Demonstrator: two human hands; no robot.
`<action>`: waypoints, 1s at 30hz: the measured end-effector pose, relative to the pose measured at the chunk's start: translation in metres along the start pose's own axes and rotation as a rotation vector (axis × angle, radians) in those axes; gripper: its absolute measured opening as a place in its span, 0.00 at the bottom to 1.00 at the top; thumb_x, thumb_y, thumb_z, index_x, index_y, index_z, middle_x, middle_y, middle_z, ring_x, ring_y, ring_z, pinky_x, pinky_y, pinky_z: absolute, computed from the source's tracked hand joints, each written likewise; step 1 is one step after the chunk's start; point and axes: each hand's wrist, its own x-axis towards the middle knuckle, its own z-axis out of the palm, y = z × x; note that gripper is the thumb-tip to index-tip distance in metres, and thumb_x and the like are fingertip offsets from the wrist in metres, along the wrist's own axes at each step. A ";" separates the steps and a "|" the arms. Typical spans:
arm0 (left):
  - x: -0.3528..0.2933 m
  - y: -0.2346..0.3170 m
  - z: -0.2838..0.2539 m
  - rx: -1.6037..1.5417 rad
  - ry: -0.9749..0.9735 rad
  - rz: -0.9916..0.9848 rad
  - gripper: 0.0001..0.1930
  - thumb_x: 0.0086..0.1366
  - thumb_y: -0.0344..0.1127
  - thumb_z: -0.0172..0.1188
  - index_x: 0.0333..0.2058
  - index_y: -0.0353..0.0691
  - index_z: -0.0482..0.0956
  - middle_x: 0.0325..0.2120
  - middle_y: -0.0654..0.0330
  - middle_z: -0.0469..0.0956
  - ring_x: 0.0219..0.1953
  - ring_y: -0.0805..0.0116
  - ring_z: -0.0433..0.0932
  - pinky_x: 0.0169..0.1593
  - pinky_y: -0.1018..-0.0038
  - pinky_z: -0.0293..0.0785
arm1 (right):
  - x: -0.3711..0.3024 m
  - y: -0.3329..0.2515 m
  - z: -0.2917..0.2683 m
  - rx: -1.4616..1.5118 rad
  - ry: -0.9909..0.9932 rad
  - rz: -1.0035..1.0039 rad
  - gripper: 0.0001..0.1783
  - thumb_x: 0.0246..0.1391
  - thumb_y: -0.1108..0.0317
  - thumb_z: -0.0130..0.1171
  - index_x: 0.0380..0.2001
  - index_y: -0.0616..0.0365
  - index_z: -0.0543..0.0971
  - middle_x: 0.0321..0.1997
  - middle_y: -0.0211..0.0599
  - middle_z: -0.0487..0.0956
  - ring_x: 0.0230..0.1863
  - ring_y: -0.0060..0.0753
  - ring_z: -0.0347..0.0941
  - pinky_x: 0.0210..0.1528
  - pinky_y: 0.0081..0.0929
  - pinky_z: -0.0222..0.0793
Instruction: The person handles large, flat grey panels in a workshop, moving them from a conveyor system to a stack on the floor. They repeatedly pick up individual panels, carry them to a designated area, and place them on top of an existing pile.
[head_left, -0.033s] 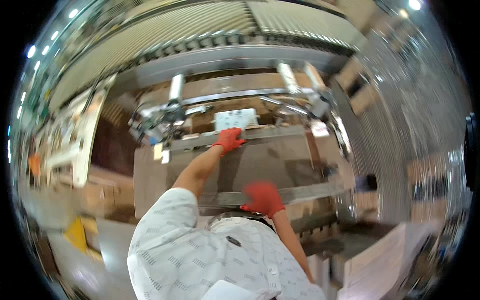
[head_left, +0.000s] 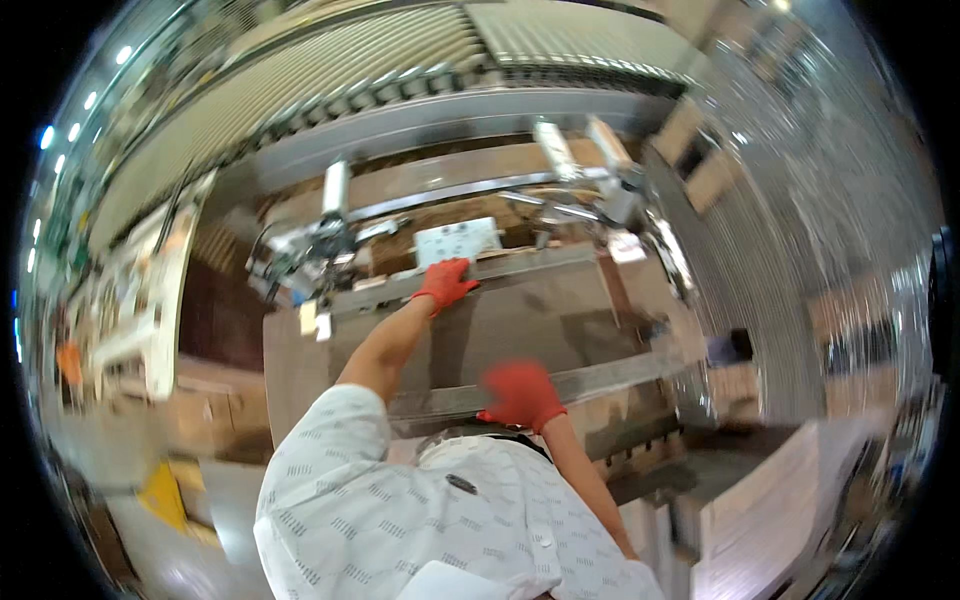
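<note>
My left hand [head_left: 447, 284], in a red glove, reaches to the far metal bar [head_left: 540, 262] of a machine bed. Its fingers lie stretched over the bar, with the thumb out to the right. Just beyond its fingertips is a pale plate [head_left: 458, 241] with dark spots. My right hand [head_left: 525, 395], also gloved in red, hovers at or just above the near metal bar [head_left: 610, 379], close to my body. Motion smears its fingers, so I cannot make out their pose or anything in them. Between the two bars lies a flat brown panel surface [head_left: 505, 325].
Clamp-like metal fittings stand at the left [head_left: 335, 240] and right [head_left: 622, 197] of the machine. Behind it runs a ribbed roller bed [head_left: 330, 75]. A cream frame [head_left: 165, 320] is at left, a yellow object [head_left: 163, 498] lower left, and film-wrapped stacks [head_left: 790, 270] at right.
The whole view has shifted, so the machine sits slightly further left in the picture. Both hands keep nearly the same places relative to the bars.
</note>
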 end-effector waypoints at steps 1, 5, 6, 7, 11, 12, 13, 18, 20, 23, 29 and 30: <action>0.003 0.001 0.002 0.017 0.004 0.006 0.28 0.64 0.60 0.69 0.51 0.45 0.82 0.47 0.53 0.84 0.52 0.44 0.82 0.52 0.50 0.78 | -0.001 0.001 -0.001 -0.014 0.003 -0.008 0.25 0.41 0.42 0.75 0.33 0.51 0.84 0.39 0.48 0.83 0.43 0.56 0.80 0.45 0.52 0.75; -0.005 -0.016 0.016 0.006 0.051 0.044 0.29 0.65 0.57 0.70 0.56 0.43 0.80 0.51 0.50 0.83 0.54 0.43 0.80 0.54 0.50 0.78 | -0.008 -0.001 -0.003 -0.131 -0.048 0.043 0.29 0.42 0.39 0.76 0.39 0.49 0.85 0.42 0.43 0.84 0.47 0.53 0.81 0.51 0.50 0.74; 0.004 -0.014 0.005 0.017 0.034 0.059 0.30 0.66 0.56 0.70 0.58 0.42 0.80 0.52 0.50 0.83 0.54 0.43 0.80 0.55 0.50 0.78 | -0.007 -0.002 -0.003 -0.148 -0.006 0.039 0.30 0.42 0.39 0.76 0.40 0.49 0.85 0.42 0.42 0.84 0.47 0.52 0.81 0.52 0.50 0.74; 0.005 -0.007 0.002 0.032 0.044 0.078 0.29 0.66 0.56 0.70 0.57 0.42 0.80 0.52 0.49 0.83 0.54 0.42 0.80 0.55 0.50 0.78 | -0.012 -0.001 -0.003 -0.164 0.006 0.018 0.30 0.42 0.39 0.75 0.41 0.49 0.85 0.43 0.42 0.84 0.48 0.52 0.81 0.52 0.50 0.73; 0.011 0.011 -0.016 -0.002 0.063 0.135 0.29 0.66 0.52 0.71 0.57 0.38 0.79 0.52 0.48 0.82 0.54 0.42 0.79 0.56 0.50 0.78 | -0.011 0.004 0.001 -0.112 -0.146 0.079 0.34 0.44 0.35 0.73 0.47 0.49 0.84 0.48 0.40 0.83 0.55 0.48 0.79 0.53 0.49 0.74; 0.006 0.011 -0.017 -0.032 0.061 0.129 0.29 0.66 0.51 0.71 0.57 0.37 0.79 0.52 0.47 0.82 0.54 0.41 0.79 0.56 0.50 0.78 | -0.013 0.003 0.004 -0.113 -0.120 0.068 0.35 0.44 0.35 0.73 0.48 0.48 0.84 0.48 0.40 0.83 0.55 0.48 0.79 0.53 0.48 0.73; 0.005 0.009 -0.020 -0.057 0.024 0.112 0.28 0.66 0.49 0.71 0.57 0.36 0.79 0.51 0.47 0.82 0.54 0.41 0.79 0.56 0.51 0.77 | -0.015 0.003 0.007 -0.115 -0.094 0.056 0.35 0.44 0.35 0.73 0.48 0.48 0.84 0.48 0.39 0.83 0.55 0.47 0.79 0.54 0.47 0.73; -0.021 0.029 -0.021 -0.149 -0.084 0.141 0.28 0.66 0.49 0.71 0.58 0.37 0.78 0.52 0.46 0.81 0.55 0.41 0.77 0.59 0.53 0.75 | -0.015 -0.002 0.002 -0.167 -0.147 0.056 0.36 0.45 0.37 0.75 0.52 0.47 0.81 0.48 0.35 0.81 0.54 0.44 0.78 0.55 0.44 0.71; -0.047 0.055 -0.025 -0.171 -0.077 0.175 0.29 0.66 0.48 0.72 0.59 0.37 0.77 0.52 0.46 0.81 0.56 0.41 0.77 0.59 0.53 0.75 | -0.017 -0.002 -0.007 -0.173 -0.156 0.043 0.38 0.47 0.38 0.75 0.56 0.46 0.80 0.50 0.33 0.80 0.54 0.42 0.77 0.58 0.42 0.70; -0.096 0.079 -0.049 -0.211 -0.126 0.154 0.31 0.65 0.46 0.73 0.61 0.37 0.76 0.52 0.46 0.80 0.57 0.42 0.76 0.60 0.53 0.75 | -0.025 -0.001 -0.011 -0.141 -0.016 -0.007 0.36 0.44 0.41 0.77 0.54 0.45 0.80 0.50 0.33 0.80 0.57 0.42 0.77 0.62 0.45 0.67; -0.151 0.052 -0.067 -0.160 -0.251 0.092 0.31 0.62 0.46 0.73 0.61 0.39 0.78 0.55 0.49 0.79 0.58 0.43 0.75 0.61 0.55 0.74 | -0.049 0.005 -0.021 -0.109 0.070 0.084 0.35 0.46 0.48 0.77 0.57 0.43 0.79 0.55 0.32 0.80 0.61 0.42 0.75 0.69 0.45 0.63; -0.156 0.048 -0.069 -0.151 -0.256 0.106 0.31 0.62 0.46 0.73 0.60 0.40 0.78 0.55 0.49 0.79 0.58 0.44 0.75 0.61 0.55 0.75 | -0.052 0.008 -0.021 -0.099 0.087 0.089 0.34 0.46 0.49 0.77 0.57 0.42 0.79 0.55 0.32 0.80 0.61 0.41 0.75 0.69 0.45 0.64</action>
